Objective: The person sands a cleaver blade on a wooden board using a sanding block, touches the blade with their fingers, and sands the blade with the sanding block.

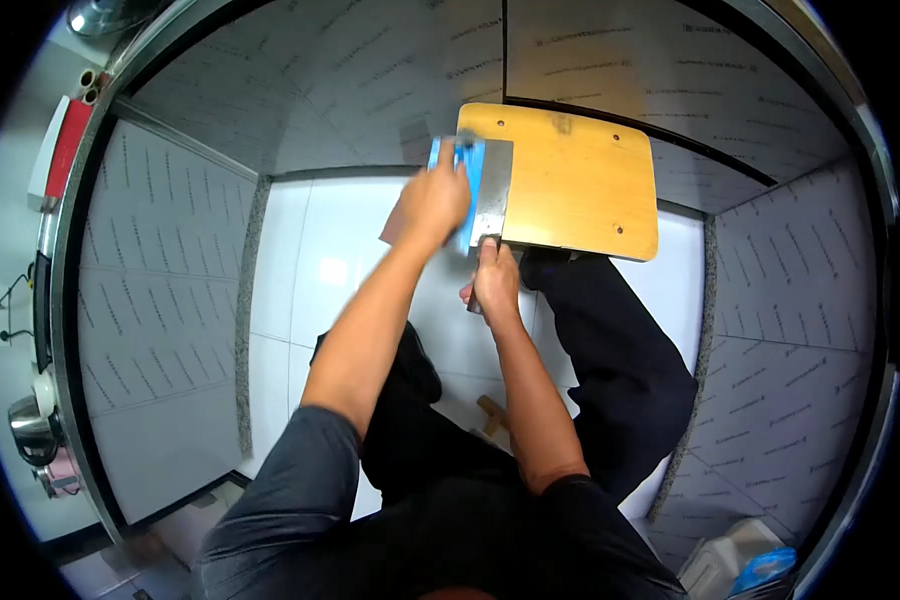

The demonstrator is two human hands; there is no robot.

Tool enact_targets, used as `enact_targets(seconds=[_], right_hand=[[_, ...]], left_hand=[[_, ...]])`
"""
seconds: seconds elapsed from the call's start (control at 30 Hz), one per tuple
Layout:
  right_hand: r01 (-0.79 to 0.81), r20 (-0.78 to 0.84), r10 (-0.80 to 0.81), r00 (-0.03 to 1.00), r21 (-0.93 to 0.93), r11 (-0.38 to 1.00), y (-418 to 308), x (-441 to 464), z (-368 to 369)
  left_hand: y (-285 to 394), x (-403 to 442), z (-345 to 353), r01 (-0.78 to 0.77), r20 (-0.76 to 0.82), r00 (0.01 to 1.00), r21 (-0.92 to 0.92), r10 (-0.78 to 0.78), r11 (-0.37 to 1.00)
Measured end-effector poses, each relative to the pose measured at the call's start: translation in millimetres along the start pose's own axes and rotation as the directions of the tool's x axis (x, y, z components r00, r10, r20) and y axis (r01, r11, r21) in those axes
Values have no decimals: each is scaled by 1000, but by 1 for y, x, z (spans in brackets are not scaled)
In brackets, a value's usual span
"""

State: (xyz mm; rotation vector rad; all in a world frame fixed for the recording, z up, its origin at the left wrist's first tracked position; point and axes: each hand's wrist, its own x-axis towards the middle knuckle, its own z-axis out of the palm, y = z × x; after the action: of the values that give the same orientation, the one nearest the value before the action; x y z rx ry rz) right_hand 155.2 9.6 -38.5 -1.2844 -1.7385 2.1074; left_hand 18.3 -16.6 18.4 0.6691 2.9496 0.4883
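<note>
Cleaver: blade over the wooden stool seat's left margin. Right hand: clamped on the handle. Left hand: clamped on the blue tool alongside. Hold 1 constant blade angle; keep fingers off the edge.

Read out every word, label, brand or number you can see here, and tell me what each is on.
No text is legible.
Left panel, right panel and back panel: rows of repeated print, too small to read.
Metal blade: no lettering can be made out.
Blue packet: any print is too small or blurred to read.
</note>
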Motion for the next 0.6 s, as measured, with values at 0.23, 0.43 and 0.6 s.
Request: enact_targets(seconds=[0.23,0.43,0.6], right_hand=[[22,-14,-22,1000,5,1000,5,0,2],[1,4,-1,1000,41,999,1,2,0],[2,28,-3,1000,27,1000,4,-7,1]], left_hand=[[1,30,0,-85,-10,996,-30,85,996],[-9,-37,1,-105,-18,994,-13,105,994],[-3,23,7,-129,-8,992,18,130,991]])
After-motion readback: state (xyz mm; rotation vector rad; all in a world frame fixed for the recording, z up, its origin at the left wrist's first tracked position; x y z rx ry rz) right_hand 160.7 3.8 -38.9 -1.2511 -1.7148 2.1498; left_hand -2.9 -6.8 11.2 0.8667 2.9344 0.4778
